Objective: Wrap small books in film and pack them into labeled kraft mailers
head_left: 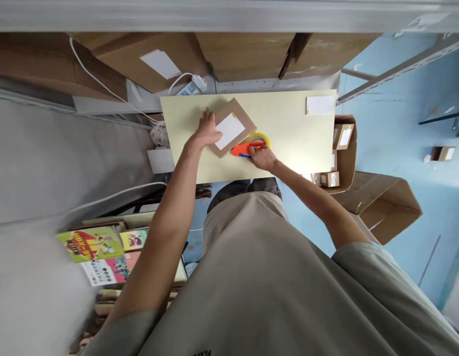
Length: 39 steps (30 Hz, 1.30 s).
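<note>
The left hand (pixel 206 129) lies flat and spread on the far-left edge of a brown cardboard parcel (pixel 240 118), pressing it to the counter (pixel 289 133), seemingly to keep it from sliding. The right hand (pixel 262 157) is closed around the orange tape dispenser (pixel 246 149) (its yellowish roll (pixel 259 139) sits just beyond the knuckles), which touches the parcel's near-right edge. The parcel's white label (pixel 230 130) faces up between the hands. Farther right of the right hand, a white slip (pixel 320 105) lies on the counter's corner; beyond that, an open carton (pixel 344 153) holds small boxes. Nothing blocks either hand.
</note>
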Tool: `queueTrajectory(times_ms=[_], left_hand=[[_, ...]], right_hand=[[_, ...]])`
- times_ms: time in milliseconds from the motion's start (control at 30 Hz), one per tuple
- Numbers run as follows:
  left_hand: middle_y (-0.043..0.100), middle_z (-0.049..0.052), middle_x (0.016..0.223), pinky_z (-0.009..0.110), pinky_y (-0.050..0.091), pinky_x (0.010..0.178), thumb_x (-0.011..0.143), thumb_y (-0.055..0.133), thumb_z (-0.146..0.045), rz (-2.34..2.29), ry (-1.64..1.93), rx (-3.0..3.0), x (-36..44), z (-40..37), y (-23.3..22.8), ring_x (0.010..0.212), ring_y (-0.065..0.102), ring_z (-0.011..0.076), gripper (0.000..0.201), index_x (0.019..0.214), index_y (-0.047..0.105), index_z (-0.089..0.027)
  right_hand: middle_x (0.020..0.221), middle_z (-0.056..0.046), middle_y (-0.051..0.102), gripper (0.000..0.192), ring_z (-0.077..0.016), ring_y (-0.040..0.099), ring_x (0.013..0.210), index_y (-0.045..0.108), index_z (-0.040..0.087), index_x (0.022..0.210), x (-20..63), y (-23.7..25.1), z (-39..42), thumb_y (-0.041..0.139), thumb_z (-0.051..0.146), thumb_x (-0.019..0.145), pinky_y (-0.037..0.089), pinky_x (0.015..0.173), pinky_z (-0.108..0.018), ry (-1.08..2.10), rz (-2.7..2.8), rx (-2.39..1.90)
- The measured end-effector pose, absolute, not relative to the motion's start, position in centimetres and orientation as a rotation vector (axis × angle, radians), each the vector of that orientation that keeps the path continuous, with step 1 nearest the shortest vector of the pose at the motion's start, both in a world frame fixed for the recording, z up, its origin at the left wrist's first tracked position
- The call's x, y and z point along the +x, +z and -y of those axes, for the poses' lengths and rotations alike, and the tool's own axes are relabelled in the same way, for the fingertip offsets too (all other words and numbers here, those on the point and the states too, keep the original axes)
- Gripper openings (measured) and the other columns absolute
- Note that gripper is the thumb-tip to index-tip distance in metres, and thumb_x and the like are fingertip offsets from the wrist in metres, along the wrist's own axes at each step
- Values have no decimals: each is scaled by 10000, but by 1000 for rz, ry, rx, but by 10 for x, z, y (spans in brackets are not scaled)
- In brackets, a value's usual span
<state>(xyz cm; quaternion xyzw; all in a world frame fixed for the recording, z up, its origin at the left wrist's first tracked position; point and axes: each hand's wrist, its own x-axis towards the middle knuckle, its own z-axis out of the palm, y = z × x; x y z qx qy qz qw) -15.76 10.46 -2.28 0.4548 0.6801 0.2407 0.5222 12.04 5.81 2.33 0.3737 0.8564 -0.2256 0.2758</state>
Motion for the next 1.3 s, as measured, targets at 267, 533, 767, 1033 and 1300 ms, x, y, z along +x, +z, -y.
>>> queueTrajectory(times_ms=[267,533,767,1033,1300], left_hand=[[61,102,2003,776,-77,1452,821,1004,-445,-1938,501,1259,-67,-107,-17,1802,-271,488,1271,1873,303,-309],[47,83,2006,762,-81,1461,818,935,-356,-2077,298,1345,-67,-108,-4,1825,-193,462,1261,1884,262,-318],[143,105,1994,737,-27,1485,821,907,-308,-2066,167,1508,-68,-109,-13,1847,-126,413,1226,1868,269,-329],[224,80,1974,743,-130,1475,963,792,-242,-2010,337,1484,-47,-90,-12,1841,-228,325,931,1790,365,-215],[246,-5,1977,633,-118,1506,1019,720,-347,-1979,388,1455,-8,-39,-20,1862,-132,272,427,1440,654,-316]], right_hand=[[1358,-328,779,549,-356,778,1198,590,-53,1546,33,23,-10,247,106,1148,575,1038,-477,-781,-2319,1064],[1401,-397,744,563,-416,755,1269,453,-94,1615,186,15,-2,331,222,1165,545,1093,-511,-841,-2194,1157],[1428,-376,739,590,-441,749,1316,408,-61,1658,259,2,-58,281,293,1204,526,1185,-588,-710,-2293,1324],[1432,-339,742,584,-397,755,1322,393,-117,1668,235,-9,-116,297,225,1205,483,1241,-551,-602,-2421,1127],[1372,-323,786,590,-399,758,1255,504,-83,1622,217,-38,-106,246,204,1176,523,1166,-573,-609,-2624,785]])
